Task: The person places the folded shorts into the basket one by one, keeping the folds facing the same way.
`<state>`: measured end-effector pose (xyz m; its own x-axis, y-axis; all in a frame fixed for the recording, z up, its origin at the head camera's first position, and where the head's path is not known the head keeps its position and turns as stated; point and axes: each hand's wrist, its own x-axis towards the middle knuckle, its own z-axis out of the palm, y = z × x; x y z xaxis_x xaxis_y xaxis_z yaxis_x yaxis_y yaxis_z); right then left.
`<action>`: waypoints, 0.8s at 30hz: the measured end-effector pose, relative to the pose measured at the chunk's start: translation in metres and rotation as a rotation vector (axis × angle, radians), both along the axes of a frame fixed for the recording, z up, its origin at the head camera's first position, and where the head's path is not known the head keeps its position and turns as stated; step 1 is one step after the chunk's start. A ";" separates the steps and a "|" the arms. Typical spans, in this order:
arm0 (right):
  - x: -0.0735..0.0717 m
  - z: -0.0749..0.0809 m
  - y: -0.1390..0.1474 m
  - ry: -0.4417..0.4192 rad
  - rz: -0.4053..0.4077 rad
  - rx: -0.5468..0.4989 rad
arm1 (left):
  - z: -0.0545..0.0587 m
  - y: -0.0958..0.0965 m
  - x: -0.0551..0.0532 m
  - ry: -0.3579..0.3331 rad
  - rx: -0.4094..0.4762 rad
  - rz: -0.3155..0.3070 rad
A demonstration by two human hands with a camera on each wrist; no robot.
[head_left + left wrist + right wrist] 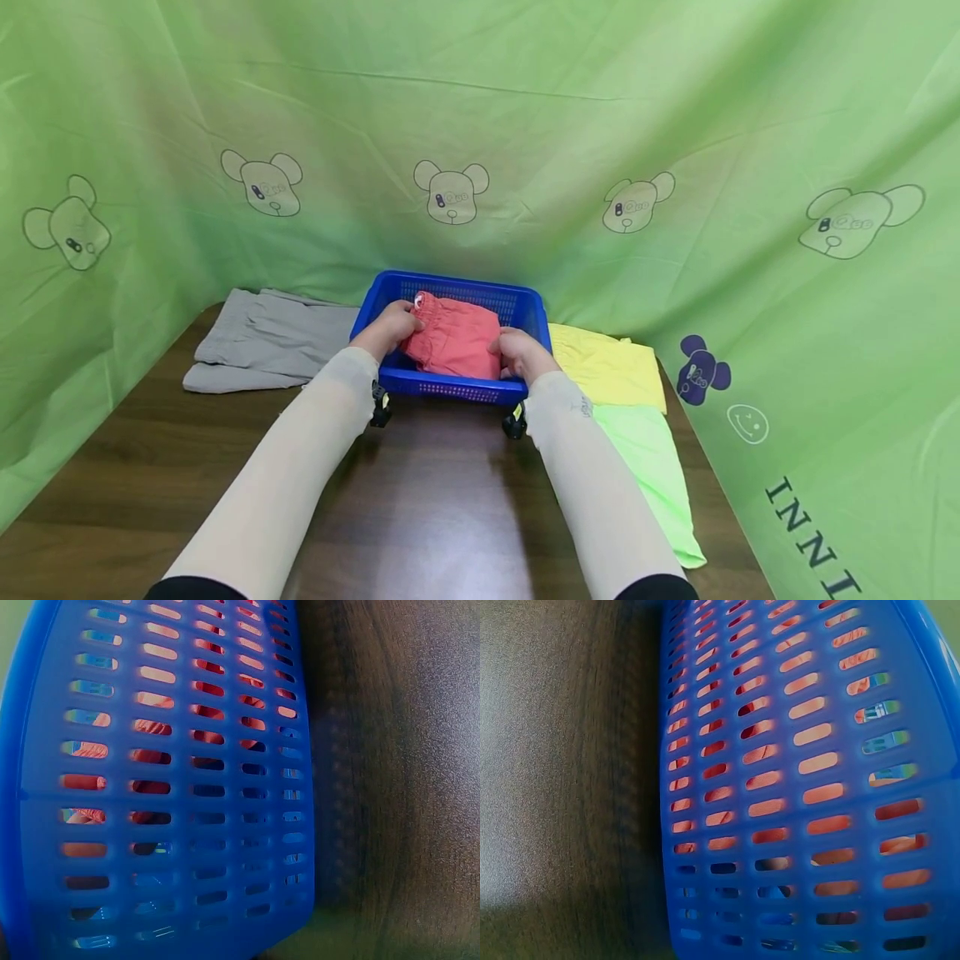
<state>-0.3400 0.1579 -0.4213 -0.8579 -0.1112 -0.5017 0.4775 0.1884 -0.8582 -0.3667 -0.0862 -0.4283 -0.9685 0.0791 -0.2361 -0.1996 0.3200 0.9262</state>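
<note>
Gripping folded red garment point(457, 337) by left side with left hand point(393, 327), by right side with right hand point(523, 353). Holding it inside blue basket point(408, 383), set on desk point(442, 483) between grey cloth point(277, 342) and yellow cloth point(611, 367).

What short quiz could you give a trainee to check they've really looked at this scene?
1. How many hands touch the red cloth?
2. True or false: the grey cloth lies to the left of the blue basket.
3. Which lies next to the yellow cloth, nearer the person? A) red cloth B) bright green cloth C) grey cloth

Key:
1. Two, the left hand and the right hand.
2. True.
3. B.
</note>
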 end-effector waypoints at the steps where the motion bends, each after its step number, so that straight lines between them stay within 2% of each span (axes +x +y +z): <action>1: 0.000 0.000 0.000 0.000 0.005 0.016 | 0.000 0.000 0.000 -0.002 -0.005 0.004; 10: 0.002 0.000 0.000 0.000 0.033 0.094 | -0.001 0.002 0.000 0.007 -0.022 0.020; 14: 0.003 -0.001 0.000 0.003 0.042 0.126 | 0.001 0.003 0.001 -0.003 -0.074 0.024; 19: 0.003 -0.002 0.000 0.007 0.061 0.158 | 0.003 0.001 0.001 -0.068 -0.160 0.025; 24: 0.004 -0.002 0.000 0.004 0.052 0.196 | 0.003 -0.004 -0.001 -0.134 -0.181 -0.001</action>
<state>-0.3362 0.1576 -0.4233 -0.8557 -0.0565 -0.5144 0.4589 0.3765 -0.8048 -0.3673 -0.0899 -0.4257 -0.9273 0.0245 -0.3735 -0.3169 0.4792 0.8185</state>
